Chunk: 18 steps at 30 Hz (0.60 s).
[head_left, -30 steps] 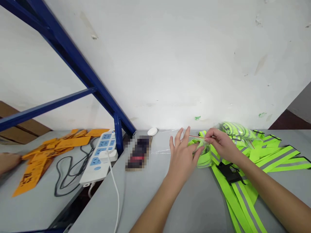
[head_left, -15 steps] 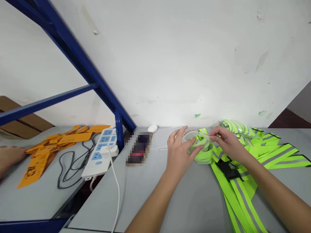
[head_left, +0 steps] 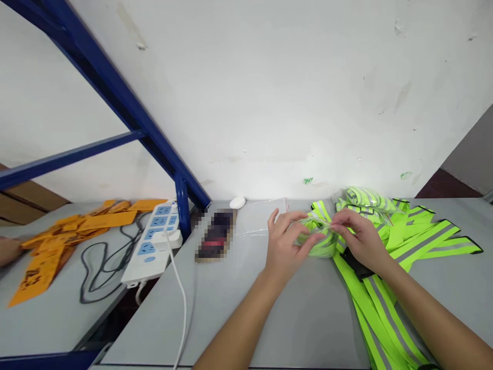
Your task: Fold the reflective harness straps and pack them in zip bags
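Note:
A clear zip bag [head_left: 324,246] with a rolled neon-green reflective strap inside sits between my two hands on the grey table. My left hand [head_left: 287,241] grips the bag's left side near its mouth, thumb and fingers bent around the edge. With thumb and forefinger, my right hand [head_left: 356,234] pinches the right end of the bag's top edge. Loose neon-green reflective straps [head_left: 389,313] with grey stripes spread beneath and beyond my right forearm. A black buckle piece [head_left: 358,266] lies partly hidden under my right hand. Filled bags [head_left: 372,199] of such straps rest by the wall.
A flat clear bag [head_left: 256,218] lies left of my left hand, near a blurred-out phone-like object [head_left: 216,236] and a white oval item [head_left: 238,202]. Further left are a white power strip [head_left: 156,239], a blue frame [head_left: 127,103], orange strips [head_left: 65,236] and another person's hand [head_left: 10,251].
My right hand has moved slightly left along the bag's mouth, closer to my left fingers. The bag's opening looks narrower. The whole view has shifted a little.

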Motion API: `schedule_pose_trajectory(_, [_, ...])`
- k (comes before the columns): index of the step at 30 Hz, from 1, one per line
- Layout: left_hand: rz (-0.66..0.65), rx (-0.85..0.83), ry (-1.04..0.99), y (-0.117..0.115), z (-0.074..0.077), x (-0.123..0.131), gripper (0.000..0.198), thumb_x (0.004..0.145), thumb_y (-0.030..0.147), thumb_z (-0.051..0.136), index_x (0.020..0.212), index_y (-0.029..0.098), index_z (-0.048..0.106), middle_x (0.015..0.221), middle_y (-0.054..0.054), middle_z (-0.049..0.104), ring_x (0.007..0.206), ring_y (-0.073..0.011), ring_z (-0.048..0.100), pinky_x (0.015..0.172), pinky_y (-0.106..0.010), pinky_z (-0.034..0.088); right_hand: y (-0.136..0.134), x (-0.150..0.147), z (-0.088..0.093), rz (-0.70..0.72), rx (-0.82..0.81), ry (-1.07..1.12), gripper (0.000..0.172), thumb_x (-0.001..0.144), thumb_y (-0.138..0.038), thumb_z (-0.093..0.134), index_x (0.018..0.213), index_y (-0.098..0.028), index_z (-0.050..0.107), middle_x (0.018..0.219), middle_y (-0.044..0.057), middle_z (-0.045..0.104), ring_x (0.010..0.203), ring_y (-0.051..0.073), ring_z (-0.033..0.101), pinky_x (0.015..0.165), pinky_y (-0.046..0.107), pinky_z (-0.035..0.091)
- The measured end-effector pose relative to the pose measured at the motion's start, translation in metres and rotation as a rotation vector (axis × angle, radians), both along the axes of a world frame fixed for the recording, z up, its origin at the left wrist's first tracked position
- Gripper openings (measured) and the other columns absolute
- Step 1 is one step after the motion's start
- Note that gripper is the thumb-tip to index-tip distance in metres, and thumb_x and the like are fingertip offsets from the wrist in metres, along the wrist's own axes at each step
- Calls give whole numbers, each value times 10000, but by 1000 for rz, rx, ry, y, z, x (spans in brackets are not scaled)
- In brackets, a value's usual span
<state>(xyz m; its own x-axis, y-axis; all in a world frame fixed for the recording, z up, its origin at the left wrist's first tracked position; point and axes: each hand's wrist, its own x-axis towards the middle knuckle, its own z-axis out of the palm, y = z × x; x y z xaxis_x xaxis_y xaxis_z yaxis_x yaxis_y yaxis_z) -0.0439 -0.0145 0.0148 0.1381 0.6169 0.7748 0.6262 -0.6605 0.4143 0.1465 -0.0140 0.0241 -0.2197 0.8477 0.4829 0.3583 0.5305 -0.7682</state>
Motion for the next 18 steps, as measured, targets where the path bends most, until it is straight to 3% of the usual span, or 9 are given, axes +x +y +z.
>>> schedule_pose_trajectory(4, [-76,44,-55,3,1,-4,301,857,340,645,624,203,514,806,-7,655,768,-140,607,843,-349,469,-3,1,-4,-15,14,-5,85,919,-271,533,847,-233,556,788,10,586,710,154,561,636,282,460])
schedule_pose_trajectory(7, [-72,93,-33,3,0,-3,281,885,301,607,644,204,500,865,-29,659,772,-147,582,716,-303,470,-3,3,-9,-23,-2,9,66,910,-296,550,879,-238,554,825,18,598,753,169,587,674,298,488])
schedule_pose_trajectory(13, [-84,162,34,1,-5,-1,227,891,366,579,732,210,534,1139,-95,640,1024,-233,549,882,-412,434,-4,2,-11,-17,-20,64,69,914,-307,541,884,-247,560,836,16,606,768,168,597,706,311,511])
schedule_pose_trajectory(18, [-225,-76,-173,10,-5,-12,311,788,471,677,913,208,568,1169,-130,613,1017,-237,594,839,-391,487,-4,3,-11,-20,-21,90,106,917,-302,527,839,-237,560,794,14,597,726,161,584,664,298,494])
